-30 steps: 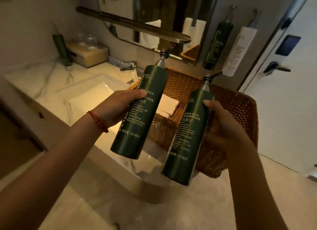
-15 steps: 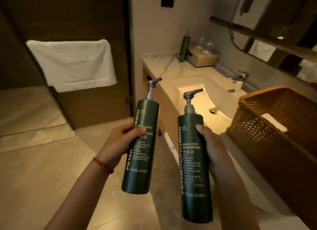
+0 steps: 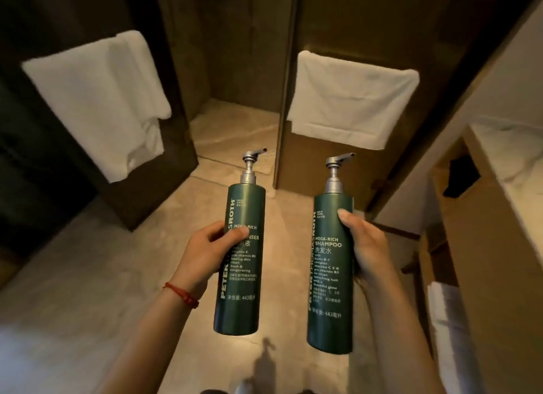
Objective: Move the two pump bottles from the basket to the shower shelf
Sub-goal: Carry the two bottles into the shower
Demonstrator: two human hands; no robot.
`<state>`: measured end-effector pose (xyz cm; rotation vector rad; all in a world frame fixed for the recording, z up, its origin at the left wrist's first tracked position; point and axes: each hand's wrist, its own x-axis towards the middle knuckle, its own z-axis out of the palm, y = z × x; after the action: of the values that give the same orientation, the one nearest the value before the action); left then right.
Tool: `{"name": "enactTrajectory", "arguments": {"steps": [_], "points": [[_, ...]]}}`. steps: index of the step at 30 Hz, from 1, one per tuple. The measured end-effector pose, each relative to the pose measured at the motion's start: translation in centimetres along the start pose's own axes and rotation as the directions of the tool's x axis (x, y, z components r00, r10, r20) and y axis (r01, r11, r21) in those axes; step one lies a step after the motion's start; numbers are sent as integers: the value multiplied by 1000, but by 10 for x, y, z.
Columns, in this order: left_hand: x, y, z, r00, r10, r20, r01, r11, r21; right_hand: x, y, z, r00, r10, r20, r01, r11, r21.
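Across the view lies a smooth beige stone floor point(image 3: 88, 290). At ten and one o'clock hang two white terry towels point(image 3: 97, 99) point(image 3: 349, 99). At centre stand two upright matte dark-green cylinders with silver pumps: the cleanser bottle point(image 3: 241, 276), gripped around its middle by the left hand point(image 3: 205, 252), and the shampoo bottle point(image 3: 330, 276), clasped by the right hand point(image 3: 367, 246).

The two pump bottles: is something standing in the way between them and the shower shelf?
Cannot tell: no shelf shows. The left hand holds the cleanser bottle, the right hand the shampoo bottle, over bare floor.
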<state>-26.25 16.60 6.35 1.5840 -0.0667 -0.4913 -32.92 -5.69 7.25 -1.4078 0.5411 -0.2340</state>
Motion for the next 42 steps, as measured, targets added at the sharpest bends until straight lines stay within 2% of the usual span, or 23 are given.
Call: {"name": "enactTrajectory", "arguments": {"steps": [5, 10, 17, 28, 35, 42], "points": [[10, -6, -48, 983, -29, -181, 19, 998, -56, 45, 4, 65, 982, 40, 186, -34, 999, -39], [38, -8, -69, 933, -55, -355, 26, 996, -88, 96, 7, 110, 941, 81, 327, -59, 995, -75], [113, 6, -65, 882, -86, -463, 30, 992, -126, 176, -8, 130, 919, 51, 392, -18, 996, -87], [260, 37, -80, 887, -103, -451, 52, 991, -124, 316, -24, 166, 937, 65, 343, -35, 995, -95], [394, 61, -144, 920, -64, -386, 20, 993, -117, 431, -30, 237, 960, 29, 280, -9, 997, -71], [542, 114, -218, 949, -30, -315, 11, 998, -60, 551, -60, 321, 985, 35, 172, -27, 999, -47]]}}
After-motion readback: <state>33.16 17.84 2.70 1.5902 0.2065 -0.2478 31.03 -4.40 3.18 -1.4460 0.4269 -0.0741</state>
